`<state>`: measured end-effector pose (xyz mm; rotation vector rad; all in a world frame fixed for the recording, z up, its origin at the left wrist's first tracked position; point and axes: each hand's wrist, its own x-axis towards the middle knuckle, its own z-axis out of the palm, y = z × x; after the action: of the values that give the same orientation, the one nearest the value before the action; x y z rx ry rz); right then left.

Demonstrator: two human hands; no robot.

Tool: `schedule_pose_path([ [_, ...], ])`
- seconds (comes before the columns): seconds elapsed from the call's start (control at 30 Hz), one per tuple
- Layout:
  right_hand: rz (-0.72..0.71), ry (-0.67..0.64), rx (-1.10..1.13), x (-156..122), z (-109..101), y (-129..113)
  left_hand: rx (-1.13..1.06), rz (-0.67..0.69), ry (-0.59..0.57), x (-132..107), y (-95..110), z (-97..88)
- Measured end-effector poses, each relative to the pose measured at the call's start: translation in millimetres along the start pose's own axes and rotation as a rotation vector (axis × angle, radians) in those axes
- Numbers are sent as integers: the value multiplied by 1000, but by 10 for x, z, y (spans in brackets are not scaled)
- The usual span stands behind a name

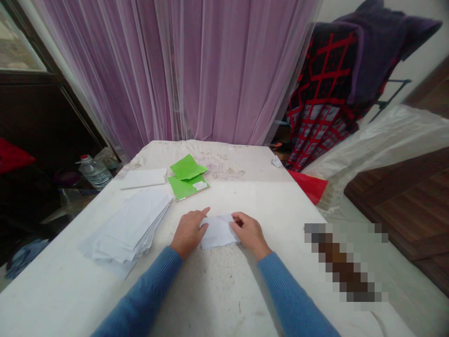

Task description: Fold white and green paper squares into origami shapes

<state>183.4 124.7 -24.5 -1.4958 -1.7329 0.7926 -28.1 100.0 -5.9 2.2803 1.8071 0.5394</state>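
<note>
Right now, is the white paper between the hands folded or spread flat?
Folded, it seems: the white paper shows a doubled, slanted edge, and the left hand and right hand touch its two sides.

A folded paper sheet (219, 232) is laid at lower centre of the bench (266, 206), between the left hand (189, 232) and the right hand (250, 234). A stack of paper sheets (128, 229) is placed to its left, and a single folded sheet (143, 178) behind that stack. Farther back at centre, a folded paper square (187, 167) is rested on a flat paper packet (187, 188).
</note>
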Motion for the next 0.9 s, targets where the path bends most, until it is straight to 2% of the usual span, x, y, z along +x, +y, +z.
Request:
schedule_pose_path([
  [0.07,-56,28,-27,-35,9,28,58,49,107,-51,45,53],
  [0.13,-120,37,-46,-69,14,45,106,117,150,-107,98,87],
  [0.27,-210,7,-29,-95,5,49,75,241,61,-164,162,90],
  [0.43,-259,-33,-33,-110,-11,54,4,192,-5,-143,134,71],
  [0.63,-345,-73,-96,-136,-37,50,-26,187,-19,-129,109,74],
  [0.9,-442,-98,-212,-143,-69,43,63,191,-45,-105,168,64],
])
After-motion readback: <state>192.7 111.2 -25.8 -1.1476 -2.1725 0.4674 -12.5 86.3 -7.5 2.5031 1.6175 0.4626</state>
